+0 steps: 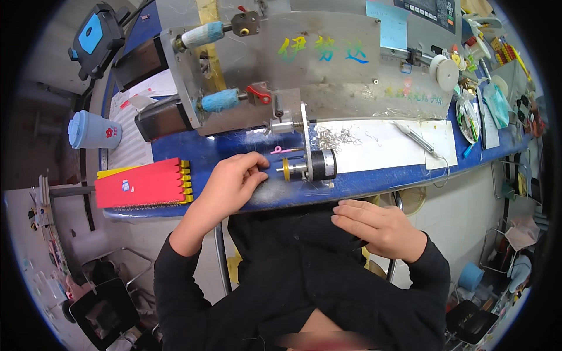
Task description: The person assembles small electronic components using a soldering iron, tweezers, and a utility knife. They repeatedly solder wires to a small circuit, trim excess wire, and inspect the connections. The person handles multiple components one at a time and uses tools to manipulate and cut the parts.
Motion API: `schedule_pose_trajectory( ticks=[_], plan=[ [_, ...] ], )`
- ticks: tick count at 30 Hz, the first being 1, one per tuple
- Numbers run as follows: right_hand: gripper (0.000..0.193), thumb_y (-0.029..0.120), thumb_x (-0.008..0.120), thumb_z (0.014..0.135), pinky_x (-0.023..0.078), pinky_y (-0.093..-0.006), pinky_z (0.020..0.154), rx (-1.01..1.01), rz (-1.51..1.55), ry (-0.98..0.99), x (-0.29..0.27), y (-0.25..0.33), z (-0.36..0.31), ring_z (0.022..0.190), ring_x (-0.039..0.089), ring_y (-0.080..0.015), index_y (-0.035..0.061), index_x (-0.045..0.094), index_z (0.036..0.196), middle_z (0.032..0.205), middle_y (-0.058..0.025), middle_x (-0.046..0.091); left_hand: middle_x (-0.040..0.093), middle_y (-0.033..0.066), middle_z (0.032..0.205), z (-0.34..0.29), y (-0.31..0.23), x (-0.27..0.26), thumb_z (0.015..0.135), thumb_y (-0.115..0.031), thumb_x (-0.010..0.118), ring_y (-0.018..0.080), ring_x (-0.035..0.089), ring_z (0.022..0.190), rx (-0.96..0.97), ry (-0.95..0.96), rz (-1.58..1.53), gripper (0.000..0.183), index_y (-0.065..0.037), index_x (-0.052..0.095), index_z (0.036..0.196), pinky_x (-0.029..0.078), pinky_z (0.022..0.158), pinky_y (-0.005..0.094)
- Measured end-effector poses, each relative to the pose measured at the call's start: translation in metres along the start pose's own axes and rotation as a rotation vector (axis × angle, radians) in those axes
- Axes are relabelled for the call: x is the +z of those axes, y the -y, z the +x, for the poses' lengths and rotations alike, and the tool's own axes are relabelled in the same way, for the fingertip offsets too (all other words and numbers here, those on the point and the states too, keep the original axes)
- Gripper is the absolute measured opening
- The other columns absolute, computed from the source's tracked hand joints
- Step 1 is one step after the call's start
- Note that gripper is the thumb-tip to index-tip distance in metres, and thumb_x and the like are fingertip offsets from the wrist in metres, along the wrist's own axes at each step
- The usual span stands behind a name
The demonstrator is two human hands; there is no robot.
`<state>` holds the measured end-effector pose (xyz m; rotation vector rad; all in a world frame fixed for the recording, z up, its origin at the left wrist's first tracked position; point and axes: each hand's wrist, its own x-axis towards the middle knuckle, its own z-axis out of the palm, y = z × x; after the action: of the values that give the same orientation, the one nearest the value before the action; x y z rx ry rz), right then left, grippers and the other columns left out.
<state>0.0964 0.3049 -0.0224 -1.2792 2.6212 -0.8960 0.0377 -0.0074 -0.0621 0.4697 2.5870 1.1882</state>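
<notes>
My left hand (pixel 233 180) rests at the front of the blue bench, its fingers curled toward the thumb. Whatever may be between the fingertips is too small or hidden to make out. Just right of it, a small motor (pixel 324 164) with a brass-coloured wheel (pixel 286 169) is fixed to an upright metal plate (pixel 306 137). A pink looped guide (pixel 276 150) sits above the wheel. My right hand (pixel 383 228) is off the bench's front edge, above my lap. Its fingers are stretched out side by side, and I see nothing held in them.
A winding machine (pixel 328 58) with two blue-wrapped spindles fills the back. Red and yellow toothed strips (pixel 140 184) lie left, near a blue cup (pixel 96 130). Thin wire scraps (pixel 336 137) litter white paper (pixel 374 158); a pen-like tool with a cord (pixel 418 139) lies there too.
</notes>
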Motion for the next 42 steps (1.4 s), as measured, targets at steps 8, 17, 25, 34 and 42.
schedule_pose_trajectory(
  ticks=[8, 17, 25, 34, 42],
  plan=[
    [0.033, -0.014, 0.068, 0.076, 0.058, -0.0321, 0.072, -0.024, -0.087, -0.527, -0.061, -0.006, 0.077, 0.088, 0.073, -0.0311, -0.0033, 0.071, 0.107, 0.101, -0.0202, 0.071, 0.068, 0.0127, 0.098, 0.034, -0.050, -0.058, 0.077, 0.002, 0.081, 0.0263, 0.066, 0.083, 0.645, -0.734, 0.401, 0.035, -0.001, 0.067, 0.109, 0.053, 0.074, 0.0329],
    [0.021, -0.003, 0.062, 0.093, 0.050, -0.0253, 0.074, -0.090, 0.069, -0.634, -0.068, -0.054, 0.187, 0.092, 0.066, -0.0162, -0.0014, 0.069, 0.113, 0.106, -0.0120, 0.070, 0.065, 0.0127, 0.100, 0.084, -0.064, -0.108, 0.066, -0.001, 0.078, 0.0334, 0.061, 0.100, 0.593, -0.769, 0.950, 0.043, 0.000, 0.065, 0.107, 0.048, 0.090, 0.0428],
    [0.012, 0.007, 0.067, 0.095, 0.045, -0.0230, 0.062, -0.002, 0.297, -0.539, -0.063, -0.063, 0.209, 0.068, 0.057, -0.0071, -0.0026, 0.068, 0.102, 0.077, -0.0031, 0.065, 0.064, 0.0128, 0.094, 0.089, -0.065, -0.104, 0.079, -0.010, 0.075, 0.0300, 0.063, 0.093, 0.664, -0.897, 1.042, 0.027, 0.001, 0.067, 0.103, 0.051, 0.080, 0.0393],
    [0.007, 0.005, 0.067, 0.092, 0.043, -0.0251, 0.057, -0.115, 0.274, -0.647, -0.050, -0.071, 0.221, 0.064, 0.051, -0.0099, -0.0005, 0.062, 0.092, 0.075, -0.0047, 0.060, 0.048, 0.0010, 0.057, 0.091, -0.080, -0.070, 0.095, -0.037, 0.067, 0.0162, 0.052, 0.040, 0.389, -0.664, 1.121, 0.041, -0.011, 0.048, 0.069, 0.039, 0.038, 0.0295],
    [0.004, 0.001, 0.065, 0.091, 0.042, -0.0250, 0.055, -0.123, 0.287, -0.714, -0.041, -0.069, 0.221, 0.062, 0.050, -0.0108, -0.0002, 0.061, 0.092, 0.076, -0.0057, 0.060, 0.052, 0.0040, 0.054, 0.091, -0.081, -0.069, 0.094, -0.023, 0.067, 0.0231, 0.056, 0.041, 0.380, -0.720, 1.002, 0.034, -0.010, 0.050, 0.068, 0.041, 0.040, 0.0340]
  ],
)
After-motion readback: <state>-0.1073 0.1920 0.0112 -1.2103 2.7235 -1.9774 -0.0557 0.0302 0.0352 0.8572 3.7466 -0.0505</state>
